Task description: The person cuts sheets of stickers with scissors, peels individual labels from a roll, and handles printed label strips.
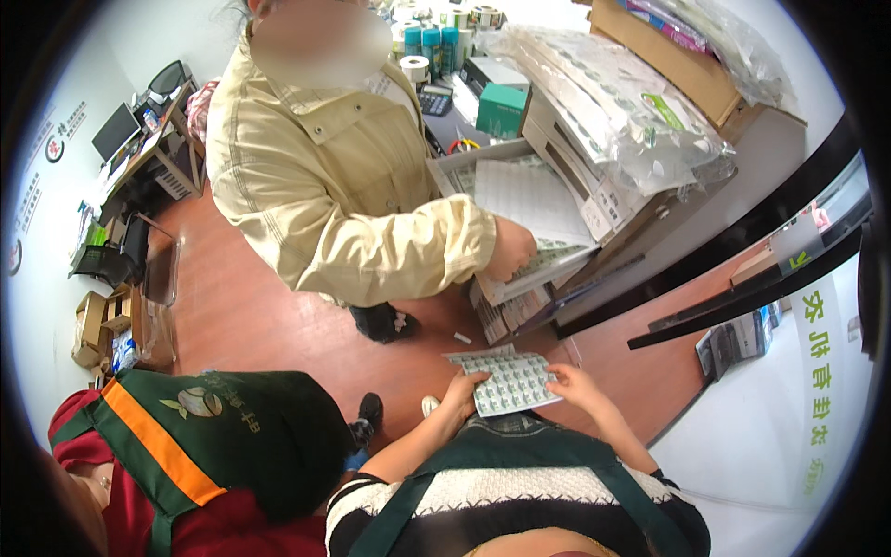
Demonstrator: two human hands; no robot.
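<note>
A sheet of small green-and-white printed labels (514, 382) is held in front of my apron, at waist height. My left hand (466, 388) grips its left edge, thumb on top, with more paper showing behind it. Closed on the opposite edge is my right hand (568, 381). Across from me, a person in a beige jacket (362, 186) reaches a hand (510, 249) into an open drawer-like tray (536, 286). White and green printed sheets (529, 200) lie inside that tray.
A plastic-wrapped stack (617, 88) rests above the tray. Spray cans (431, 48), a green box (502, 110) and a calculator (434, 100) occupy the table behind. At left stands another person in a green apron (241, 427). A glass door (798, 371) is on the right.
</note>
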